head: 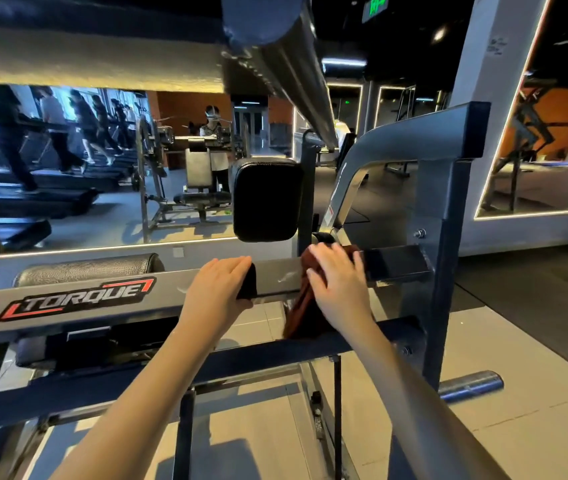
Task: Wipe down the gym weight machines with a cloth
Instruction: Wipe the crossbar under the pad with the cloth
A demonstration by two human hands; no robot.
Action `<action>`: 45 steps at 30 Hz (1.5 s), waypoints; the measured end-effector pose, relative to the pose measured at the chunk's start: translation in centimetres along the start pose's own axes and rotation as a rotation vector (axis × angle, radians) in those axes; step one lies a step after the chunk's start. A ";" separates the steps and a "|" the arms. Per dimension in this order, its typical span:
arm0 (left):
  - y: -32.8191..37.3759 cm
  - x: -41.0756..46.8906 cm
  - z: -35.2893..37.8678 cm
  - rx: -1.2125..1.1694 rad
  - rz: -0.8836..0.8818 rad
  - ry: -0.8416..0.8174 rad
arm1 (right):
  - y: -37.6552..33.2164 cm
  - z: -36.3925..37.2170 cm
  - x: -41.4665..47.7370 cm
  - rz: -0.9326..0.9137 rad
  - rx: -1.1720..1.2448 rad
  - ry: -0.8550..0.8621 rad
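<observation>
Pressing the right hand (pixel 336 282) flat on the reddish-brown cloth (pixel 301 306), fingers spread and nearly straight, pinning it to the top face of the upper bar (pixel 275 277) rather than clutching it. Letting the rest of the cloth hang off the near edge, down to the lower bar (pixel 393 327). Wrapping the left hand (pixel 218 284) round the same upper bar just beside the cloth, fingers curling over the far edge, thumb tucking underneath, seemingly steadying. Lying left to right across the view along the bar's long axis, ending at the upright post (pixel 445 271) near the right fingertips. Leaving only 1 short dark stretch between cloth and post, and a far longer run past the left hand toward the TORQUE logo (pixel 78 299). Showing pale smears between the 2 hands. Judging the right hand best placed to sweep along that axis, and needing the left hand to shift for any leftward pass.
</observation>
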State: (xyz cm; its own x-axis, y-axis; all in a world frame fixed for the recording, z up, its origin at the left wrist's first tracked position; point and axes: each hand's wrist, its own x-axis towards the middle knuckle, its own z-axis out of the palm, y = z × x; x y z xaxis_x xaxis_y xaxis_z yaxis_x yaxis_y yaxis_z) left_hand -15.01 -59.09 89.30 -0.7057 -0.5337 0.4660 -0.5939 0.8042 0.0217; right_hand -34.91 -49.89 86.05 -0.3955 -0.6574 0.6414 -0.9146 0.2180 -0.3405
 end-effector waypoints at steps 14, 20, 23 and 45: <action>-0.1 0.1 -0.1 0.031 0.047 0.035 | -4.6 1.6 1.2 0.119 0.012 0.025; -0.3 0.0 0.0 0.018 0.058 0.029 | -5.1 1.6 -1.7 -0.084 0.050 -0.043; -0.2 0.0 -0.3 0.008 0.061 0.034 | -4.1 1.1 1.5 0.077 0.040 -0.013; -4.7 -1.9 -1.8 0.075 0.007 -0.076 | -4.8 1.1 -0.3 0.074 0.010 -0.021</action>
State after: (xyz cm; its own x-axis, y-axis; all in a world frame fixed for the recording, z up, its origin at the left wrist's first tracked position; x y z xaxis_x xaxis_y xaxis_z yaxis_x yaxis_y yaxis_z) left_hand -10.19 -61.36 89.95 -0.7357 -0.5484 0.3974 -0.6138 0.7879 -0.0491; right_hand -30.31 -51.56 86.70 -0.4604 -0.6544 0.5999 -0.8819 0.2598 -0.3934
